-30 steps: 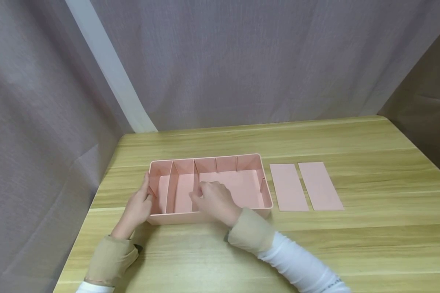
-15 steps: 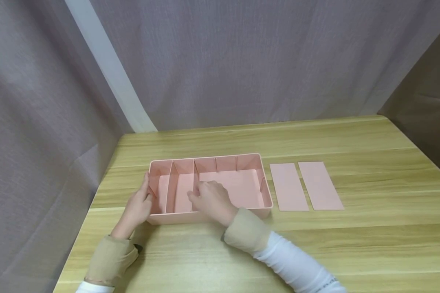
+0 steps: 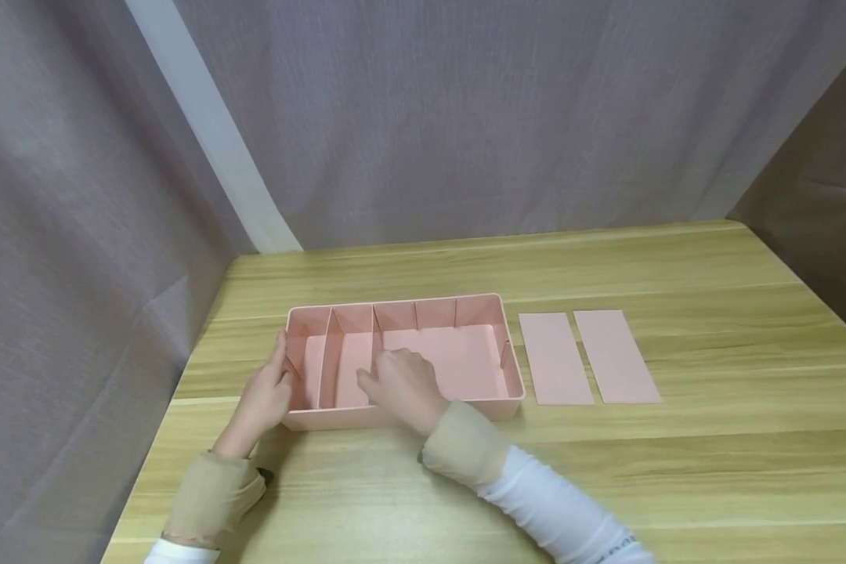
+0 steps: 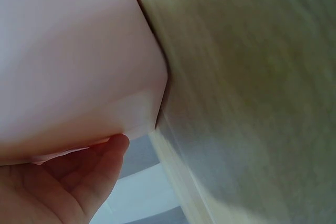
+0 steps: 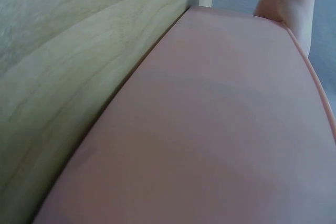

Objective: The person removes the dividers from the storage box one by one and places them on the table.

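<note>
A long pink organizer box (image 3: 458,311) sits on the wooden table, its front wall (image 5: 210,114) filling the right wrist view. Two upright dividers cross it: one divider (image 3: 330,356) near the left end, a second divider (image 3: 377,333) to its right. My left hand (image 3: 262,399) grips the box's left end, fingers along the outer wall; the left wrist view shows those fingers (image 4: 107,169) against the pink side. Inside the box, my right hand (image 3: 407,385) pinches the second divider, thumb on its left side and fingers bent downward. The hand covers this divider's near part.
Two flat pink panels, a nearer panel (image 3: 557,359) and a farther panel (image 3: 616,356), lie side by side on the table (image 3: 733,376) right of the box. A grey curtain (image 3: 465,117) hangs behind the table's back edge.
My right hand has shifted slightly left at the second divider, its forearm swinging left too. The left hand, the box and the loose panels have stayed put.
</note>
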